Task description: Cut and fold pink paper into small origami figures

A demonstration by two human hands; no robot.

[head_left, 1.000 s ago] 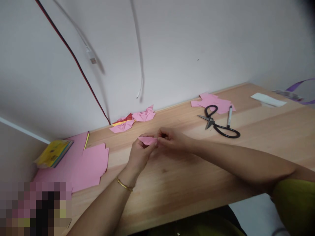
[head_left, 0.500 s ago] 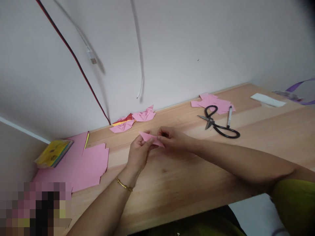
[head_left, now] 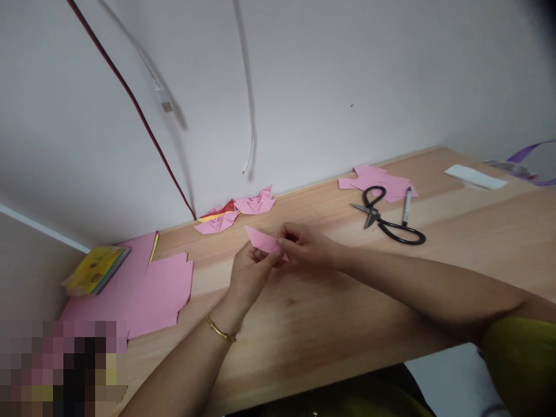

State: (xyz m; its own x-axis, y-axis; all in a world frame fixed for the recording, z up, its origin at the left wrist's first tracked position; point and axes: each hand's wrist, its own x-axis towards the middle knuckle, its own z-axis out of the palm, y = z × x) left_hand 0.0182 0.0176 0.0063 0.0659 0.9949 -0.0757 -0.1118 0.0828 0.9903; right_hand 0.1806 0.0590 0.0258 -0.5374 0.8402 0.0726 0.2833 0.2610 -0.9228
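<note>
A small folded piece of pink paper (head_left: 262, 238) is held above the middle of the wooden table, its pointed end toward the upper left. My left hand (head_left: 252, 272) pinches its lower edge, the thumb reaching toward the right end. At that right end my right hand (head_left: 304, 246) grips the paper between thumb and fingers. Parts of the fingers of both hands are hidden behind the paper and each other. Beyond the hands, against the wall, lie folded pink paper shapes (head_left: 255, 201), one with a red and yellow piece (head_left: 223, 209) on it.
Black-handled scissors (head_left: 372, 215) lie opened at the right, beside a marker (head_left: 407, 207) and pink paper pieces (head_left: 386, 182). Farther right is a white strip (head_left: 475, 176). Large pink sheets (head_left: 160, 295) and a yellow pack (head_left: 95, 269) occupy the left. Cables (head_left: 130, 95) hang along the wall.
My left thumb has slid right along the paper toward my right hand, baring more of the paper's left part. The paper has tilted slightly. My right hand stays almost in place.
</note>
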